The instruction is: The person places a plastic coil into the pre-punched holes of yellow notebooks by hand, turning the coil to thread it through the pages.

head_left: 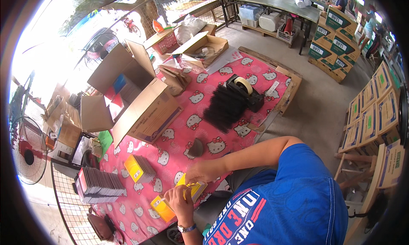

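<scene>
My left hand (180,204), with a watch on its wrist, has its fingers closed on a yellow-covered notebook (197,191) near the table's front edge. A row of small dark dots runs along the notebook's edge. My right hand (203,171) bends over its far side, fingers closed at the yellow cover; its fingertips are partly hidden. Just left of my left hand lies another yellow-covered piece (162,208). Farther left stand a stack of yellow-covered notebooks (139,169) and a longer row of dark-edged ones (100,185).
An open carton (149,115) stands on the pink patterned tablecloth (170,153). Beyond my right hand are a small grey object (196,147), a pile of black bristly strips (223,108) and a black tape dispenser (249,93). Fan (29,153) at left; stacked cartons (370,113) at right.
</scene>
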`<state>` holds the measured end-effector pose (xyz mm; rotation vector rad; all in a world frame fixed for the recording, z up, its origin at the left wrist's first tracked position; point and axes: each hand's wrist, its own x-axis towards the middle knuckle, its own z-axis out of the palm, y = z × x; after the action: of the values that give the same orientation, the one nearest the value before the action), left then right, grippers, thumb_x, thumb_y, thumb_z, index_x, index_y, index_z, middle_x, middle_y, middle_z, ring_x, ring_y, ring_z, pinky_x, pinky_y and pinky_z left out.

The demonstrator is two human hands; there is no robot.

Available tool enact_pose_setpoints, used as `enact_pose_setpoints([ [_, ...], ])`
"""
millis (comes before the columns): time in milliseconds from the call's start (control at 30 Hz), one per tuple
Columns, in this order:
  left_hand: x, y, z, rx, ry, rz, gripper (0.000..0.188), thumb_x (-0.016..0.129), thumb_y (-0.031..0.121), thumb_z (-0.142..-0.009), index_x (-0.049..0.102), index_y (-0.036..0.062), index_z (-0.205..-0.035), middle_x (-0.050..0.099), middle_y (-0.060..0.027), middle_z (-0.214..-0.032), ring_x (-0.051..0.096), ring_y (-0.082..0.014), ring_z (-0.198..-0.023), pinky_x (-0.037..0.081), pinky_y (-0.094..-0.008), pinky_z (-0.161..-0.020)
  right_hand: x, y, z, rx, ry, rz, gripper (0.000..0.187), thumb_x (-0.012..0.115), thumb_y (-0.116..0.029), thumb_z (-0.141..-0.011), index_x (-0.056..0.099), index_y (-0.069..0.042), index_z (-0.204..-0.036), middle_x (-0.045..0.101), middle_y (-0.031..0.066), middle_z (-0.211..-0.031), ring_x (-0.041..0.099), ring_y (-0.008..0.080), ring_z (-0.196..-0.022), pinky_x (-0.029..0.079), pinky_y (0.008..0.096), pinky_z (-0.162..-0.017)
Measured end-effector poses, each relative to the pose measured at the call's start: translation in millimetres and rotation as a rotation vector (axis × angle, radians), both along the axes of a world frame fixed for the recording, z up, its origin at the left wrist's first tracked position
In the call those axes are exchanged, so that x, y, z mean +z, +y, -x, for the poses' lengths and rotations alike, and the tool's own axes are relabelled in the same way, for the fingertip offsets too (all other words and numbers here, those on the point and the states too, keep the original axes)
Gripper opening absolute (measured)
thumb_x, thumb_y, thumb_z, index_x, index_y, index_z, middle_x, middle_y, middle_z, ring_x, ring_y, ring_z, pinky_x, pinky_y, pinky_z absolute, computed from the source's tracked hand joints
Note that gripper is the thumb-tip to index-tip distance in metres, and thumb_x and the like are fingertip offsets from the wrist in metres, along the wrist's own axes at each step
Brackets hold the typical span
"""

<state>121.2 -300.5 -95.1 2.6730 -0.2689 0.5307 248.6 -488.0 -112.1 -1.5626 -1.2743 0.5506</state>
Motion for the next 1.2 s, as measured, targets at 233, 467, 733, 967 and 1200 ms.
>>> enact_pose_setpoints([
  [233,-7.8,0.2,3.9,-0.013,-0.113,0.005,0.022,0.067,0.014,-0.086,0.059,0.0059,-0.105,0.064,-0.0107,-0.096,0.059,-0.0315,-0.092,0.039,-0.0446,-0.091,8.4,3.6,16.5,-0.114,-0.245,0.003,0.027,0.061,-0.017,-0.093,0.059,-0.008,-0.118,0.065,0.0143,-0.101,0.061,0.0355,-0.102,0.049,0.0428,-0.087],
  [467,4.0,-4.5,5.9,-0.018,-0.019,-0.069,0.019,0.064,0.016,-0.088,0.056,0.0070,-0.103,0.062,-0.0141,-0.095,0.057,-0.0358,-0.093,0.039,-0.0482,-0.090,35.4,6.0,20.1,-0.090,-0.252,0.310,0.035,0.059,-0.020,-0.095,0.049,-0.004,-0.124,0.067,0.0201,-0.098,0.067,0.0389,-0.090,0.053,0.0461,-0.075],
  [733,-3.8,6.2,10.1,-0.015,-0.001,-0.064,0.014,0.063,0.013,-0.086,0.057,0.0079,-0.098,0.061,-0.0123,-0.092,0.057,-0.0335,-0.092,0.040,-0.0482,-0.093,-110.8,23.3,-48.3,-0.450,-0.602,0.442,0.045,0.058,-0.034,-0.094,0.054,-0.004,-0.127,0.052,0.0302,-0.134,0.058,0.0445,-0.117,0.047,0.0561,-0.095],
  [967,3.5,-15.7,-1.0,-0.046,0.002,-0.004,0.012,0.062,0.014,-0.088,0.058,0.0067,-0.097,0.062,-0.0126,-0.093,0.057,-0.0352,-0.092,0.040,-0.0499,-0.096,-174.1,1.6,-73.0,-0.704,-0.850,0.492,0.055,0.059,-0.048,-0.091,0.056,-0.010,-0.130,0.047,0.0242,-0.146,0.036,0.0505,-0.137,0.026,0.0678,-0.111],
  [1200,-7.9,2.2,16.7,0.187,-0.011,-0.132,0.029,0.074,0.018,-0.079,0.059,0.0107,-0.102,0.061,-0.0089,-0.106,0.051,-0.0367,-0.116,0.024,-0.0665,-0.108,20.2,20.6,-39.6,0.191,0.479,0.020,0.051,0.059,-0.027,-0.089,0.057,-0.012,-0.138,0.061,0.0145,-0.130,0.053,0.0274,-0.123,0.043,0.0397,-0.103],
])
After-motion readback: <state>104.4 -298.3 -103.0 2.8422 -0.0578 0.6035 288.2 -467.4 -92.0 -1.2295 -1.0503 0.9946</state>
